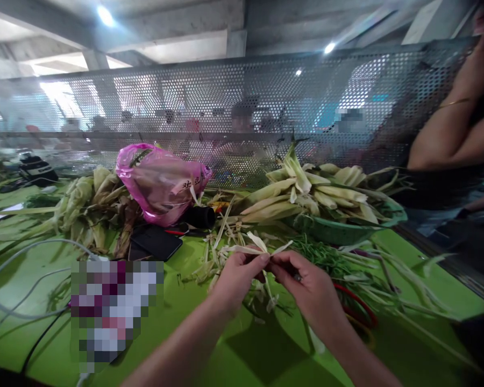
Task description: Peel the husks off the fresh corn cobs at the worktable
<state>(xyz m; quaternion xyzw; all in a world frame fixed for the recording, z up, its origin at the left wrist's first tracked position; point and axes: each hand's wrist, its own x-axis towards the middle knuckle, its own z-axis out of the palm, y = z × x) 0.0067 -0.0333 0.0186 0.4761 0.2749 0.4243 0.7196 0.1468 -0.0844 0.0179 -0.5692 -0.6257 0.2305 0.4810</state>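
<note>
Pale strips of corn husk [258, 243] fan out from between my fingertips over the green table. My left hand [242, 269] pinches them with thumb and fingers from the left. From the right, my right hand [300, 277] pinches the same bunch, its fingertips meeting the left thumb. Where the strips cross is partly hidden by the fingers. Below the hands hang a few more husk ends. Loose husk shreds [215, 255] lie just beyond my left hand, and thin green strips [318, 255] lie beyond my right hand.
A green basket [339, 230] heaped with corn husks [306, 188] stands behind right. Further left are a pink plastic bag [161, 183], a black phone [157, 242], a husk pile [89, 204] and white cables [28, 244]. A perforated metal screen [226, 91] borders the table; a person's arm [455, 118] is at right.
</note>
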